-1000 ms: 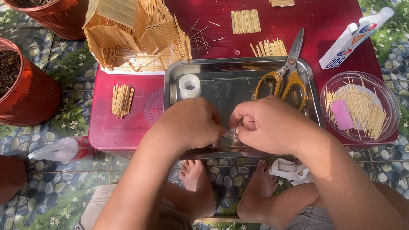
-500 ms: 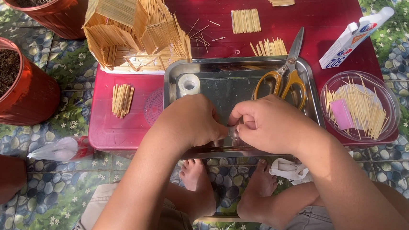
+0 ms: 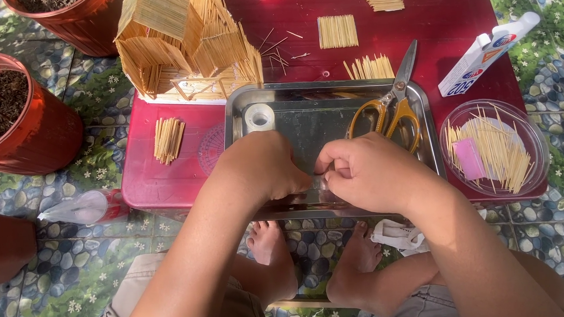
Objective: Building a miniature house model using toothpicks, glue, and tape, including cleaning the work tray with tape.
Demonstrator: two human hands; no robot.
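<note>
My left hand [image 3: 266,169] and my right hand [image 3: 369,172] meet over the near edge of a metal tray [image 3: 306,120] on a low red table [image 3: 443,8]. Their fingertips pinch a small clear piece [image 3: 317,181] between them; what it is cannot be told. In the tray lie a roll of clear tape [image 3: 258,117] and yellow-handled scissors [image 3: 390,101]. A model house of thin wooden sticks [image 3: 188,42] stands at the table's back left.
Bundles of sticks [image 3: 169,138] lie on the table. A clear bowl [image 3: 493,150] at right holds loose sticks and a pink piece. A white glue bottle [image 3: 486,55] lies at the right edge. Red plant pots [image 3: 8,115] stand at left. My bare feet [image 3: 272,252] rest below on patterned ground.
Both hands have stayed pressed together over the tray's near edge, with only small finger shifts. Nothing else has moved.
</note>
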